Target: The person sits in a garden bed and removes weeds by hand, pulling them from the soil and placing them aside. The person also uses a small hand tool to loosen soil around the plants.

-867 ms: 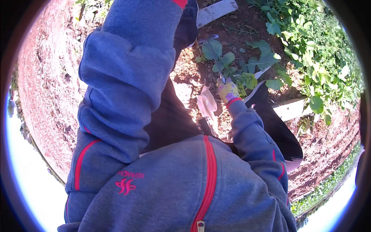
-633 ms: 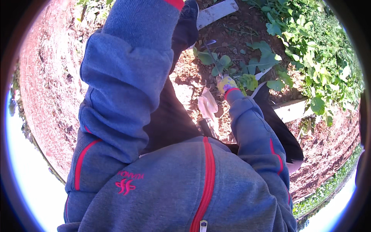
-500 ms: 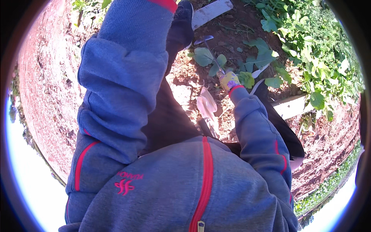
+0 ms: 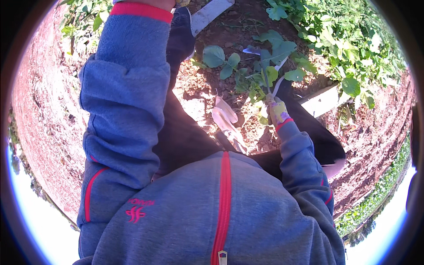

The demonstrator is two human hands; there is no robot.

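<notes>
Gloved right hand point(image 4: 277, 110) gripping leafy plant point(image 4: 265, 70) beside white edging point(image 4: 321, 100).

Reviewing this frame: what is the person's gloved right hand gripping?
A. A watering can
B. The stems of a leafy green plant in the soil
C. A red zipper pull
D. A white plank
B: the gloved right hand is closed around the pale stems of the leafy green plant rising from the reddish soil.
</notes>
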